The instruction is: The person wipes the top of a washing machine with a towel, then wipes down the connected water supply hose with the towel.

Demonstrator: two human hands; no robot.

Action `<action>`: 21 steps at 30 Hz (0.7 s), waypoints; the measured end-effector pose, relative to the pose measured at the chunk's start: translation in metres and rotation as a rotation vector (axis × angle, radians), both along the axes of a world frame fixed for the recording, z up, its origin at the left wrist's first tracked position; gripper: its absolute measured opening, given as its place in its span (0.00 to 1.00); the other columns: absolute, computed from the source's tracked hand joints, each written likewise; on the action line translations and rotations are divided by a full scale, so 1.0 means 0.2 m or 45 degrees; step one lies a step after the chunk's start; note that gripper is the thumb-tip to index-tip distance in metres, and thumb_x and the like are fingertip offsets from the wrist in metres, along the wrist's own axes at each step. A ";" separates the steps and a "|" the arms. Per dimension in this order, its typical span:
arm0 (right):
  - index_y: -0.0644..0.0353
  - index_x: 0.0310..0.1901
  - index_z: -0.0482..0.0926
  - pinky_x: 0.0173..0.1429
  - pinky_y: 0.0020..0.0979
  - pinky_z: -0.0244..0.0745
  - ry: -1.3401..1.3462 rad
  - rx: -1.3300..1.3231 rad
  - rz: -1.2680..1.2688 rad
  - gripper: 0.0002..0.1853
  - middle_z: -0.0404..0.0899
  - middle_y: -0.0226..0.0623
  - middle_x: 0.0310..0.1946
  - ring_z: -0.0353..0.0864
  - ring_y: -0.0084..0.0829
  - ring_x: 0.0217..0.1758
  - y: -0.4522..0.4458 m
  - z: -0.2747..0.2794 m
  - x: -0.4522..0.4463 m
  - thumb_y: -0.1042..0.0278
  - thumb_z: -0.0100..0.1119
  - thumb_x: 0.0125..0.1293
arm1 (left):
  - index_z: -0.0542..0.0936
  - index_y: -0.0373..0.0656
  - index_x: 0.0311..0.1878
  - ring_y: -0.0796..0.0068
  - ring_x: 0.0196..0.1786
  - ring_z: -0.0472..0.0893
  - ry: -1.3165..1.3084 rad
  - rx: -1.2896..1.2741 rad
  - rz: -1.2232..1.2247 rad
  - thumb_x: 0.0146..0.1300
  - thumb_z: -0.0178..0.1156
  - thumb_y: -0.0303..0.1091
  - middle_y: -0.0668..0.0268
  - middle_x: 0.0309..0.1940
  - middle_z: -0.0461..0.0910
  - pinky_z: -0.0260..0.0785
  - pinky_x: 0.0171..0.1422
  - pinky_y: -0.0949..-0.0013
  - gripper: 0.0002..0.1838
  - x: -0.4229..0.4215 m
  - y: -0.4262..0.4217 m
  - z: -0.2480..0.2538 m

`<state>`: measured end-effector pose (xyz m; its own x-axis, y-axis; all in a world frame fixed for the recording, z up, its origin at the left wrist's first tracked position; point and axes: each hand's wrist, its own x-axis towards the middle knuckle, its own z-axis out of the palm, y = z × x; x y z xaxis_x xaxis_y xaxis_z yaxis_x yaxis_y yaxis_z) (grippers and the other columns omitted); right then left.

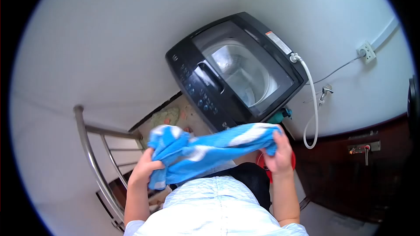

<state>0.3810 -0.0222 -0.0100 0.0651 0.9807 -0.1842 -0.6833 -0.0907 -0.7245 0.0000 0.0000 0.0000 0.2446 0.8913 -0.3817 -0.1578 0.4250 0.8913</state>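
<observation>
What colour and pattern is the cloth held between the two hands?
Bright blue with white patches; the cloth shows best in the head view.

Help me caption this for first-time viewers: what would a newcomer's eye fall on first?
First, the blue-and-white cloth, held between the left hand and right hand, low in the view's middle. Next, the black washing machine beyond it, at centre. Then the white hose looping down on the machine's right.
</observation>
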 end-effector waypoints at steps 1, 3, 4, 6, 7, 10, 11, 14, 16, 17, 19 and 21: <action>0.62 0.57 0.75 0.54 0.38 0.80 -0.028 -0.005 -0.214 0.19 0.83 0.37 0.50 0.83 0.32 0.50 -0.06 0.04 0.01 0.57 0.54 0.73 | 0.69 0.37 0.66 0.69 0.57 0.75 0.069 -0.040 -0.158 0.49 0.59 0.29 0.61 0.53 0.77 0.63 0.67 0.68 0.35 0.02 0.07 -0.02; 0.62 0.57 0.75 0.61 0.40 0.75 -0.004 -0.061 -0.556 0.20 0.82 0.37 0.52 0.81 0.34 0.54 0.07 0.09 0.02 0.56 0.53 0.74 | 0.72 0.35 0.62 0.72 0.53 0.76 0.124 -0.109 -0.382 0.50 0.60 0.30 0.62 0.49 0.78 0.65 0.64 0.70 0.32 0.02 0.46 -0.04; 0.62 0.58 0.75 0.64 0.40 0.72 0.006 -0.022 -0.712 0.20 0.81 0.37 0.53 0.79 0.35 0.57 0.09 0.12 -0.03 0.55 0.52 0.74 | 0.74 0.34 0.60 0.75 0.51 0.76 0.212 -0.039 -0.494 0.51 0.61 0.29 0.64 0.48 0.79 0.66 0.61 0.71 0.29 0.03 0.61 -0.02; 0.62 0.60 0.74 0.71 0.42 0.64 0.057 0.112 -0.885 0.22 0.78 0.38 0.58 0.74 0.37 0.62 0.14 0.15 -0.13 0.54 0.49 0.76 | 0.77 0.31 0.54 0.79 0.45 0.77 0.461 0.157 -0.705 0.56 0.62 0.29 0.65 0.42 0.80 0.70 0.52 0.73 0.22 0.02 0.90 0.08; 0.61 0.63 0.72 0.71 0.43 0.64 0.084 0.093 -1.052 0.23 0.76 0.38 0.60 0.74 0.37 0.62 0.15 0.17 -0.17 0.55 0.49 0.76 | 0.77 0.31 0.54 0.79 0.45 0.77 0.440 0.150 -0.753 0.56 0.62 0.29 0.65 0.42 0.80 0.70 0.52 0.73 0.22 0.01 1.01 0.10; 0.52 0.72 0.63 0.71 0.44 0.64 -0.207 0.318 -1.066 0.26 0.76 0.35 0.59 0.74 0.36 0.62 0.21 0.30 -0.33 0.59 0.49 0.74 | 0.76 0.34 0.56 0.78 0.47 0.78 0.169 0.230 -0.544 0.59 0.69 0.34 0.64 0.46 0.80 0.71 0.55 0.69 0.24 -0.05 1.28 0.15; 0.49 0.73 0.61 0.70 0.43 0.66 -0.266 0.269 -1.088 0.26 0.77 0.34 0.56 0.75 0.34 0.62 0.21 0.31 -0.35 0.60 0.48 0.75 | 0.76 0.34 0.56 0.78 0.47 0.78 0.155 0.219 -0.585 0.59 0.69 0.34 0.64 0.46 0.80 0.71 0.55 0.69 0.24 -0.07 1.37 0.13; 0.49 0.74 0.61 0.70 0.43 0.67 -0.149 0.052 -1.410 0.26 0.78 0.34 0.55 0.75 0.34 0.61 0.29 0.31 -0.47 0.62 0.46 0.76 | 0.71 0.34 0.63 0.69 0.57 0.78 -0.208 0.142 -0.346 0.49 0.77 0.40 0.61 0.54 0.79 0.69 0.64 0.64 0.40 -0.16 1.58 0.00; 0.51 0.71 0.63 0.69 0.43 0.69 -0.194 0.032 -1.506 0.23 0.77 0.36 0.54 0.75 0.36 0.62 0.34 0.36 -0.54 0.62 0.46 0.77 | 0.71 0.34 0.63 0.69 0.57 0.78 -0.211 0.162 -0.363 0.48 0.77 0.40 0.61 0.54 0.79 0.68 0.65 0.64 0.40 -0.13 1.65 -0.01; 0.51 0.71 0.63 0.69 0.43 0.69 -0.201 0.016 -1.548 0.23 0.77 0.36 0.54 0.75 0.36 0.62 0.36 0.38 -0.56 0.62 0.46 0.77 | 0.71 0.34 0.63 0.69 0.57 0.78 -0.226 0.213 -0.339 0.48 0.78 0.40 0.61 0.53 0.79 0.68 0.66 0.64 0.40 -0.11 1.68 -0.01; 0.53 0.69 0.64 0.67 0.41 0.71 -0.351 0.056 -1.591 0.23 0.76 0.36 0.54 0.76 0.35 0.60 0.34 0.40 -0.58 0.63 0.48 0.75 | 0.71 0.34 0.62 0.68 0.57 0.78 -0.305 0.220 -0.388 0.45 0.78 0.36 0.60 0.54 0.78 0.67 0.66 0.64 0.41 -0.05 1.69 -0.06; 0.54 0.68 0.65 0.66 0.40 0.72 -0.462 0.042 -1.589 0.23 0.76 0.36 0.53 0.77 0.34 0.59 0.36 0.42 -0.55 0.65 0.51 0.73 | 0.71 0.33 0.62 0.68 0.57 0.78 -0.100 0.425 -0.269 0.44 0.78 0.31 0.59 0.54 0.78 0.66 0.67 0.64 0.41 0.01 1.67 -0.04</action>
<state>0.2719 0.0505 0.0735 0.9724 0.2258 0.0595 -0.0584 0.4819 -0.8743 0.0029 0.3348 -0.0090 0.4528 0.8901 -0.0523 -0.1708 0.1442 0.9747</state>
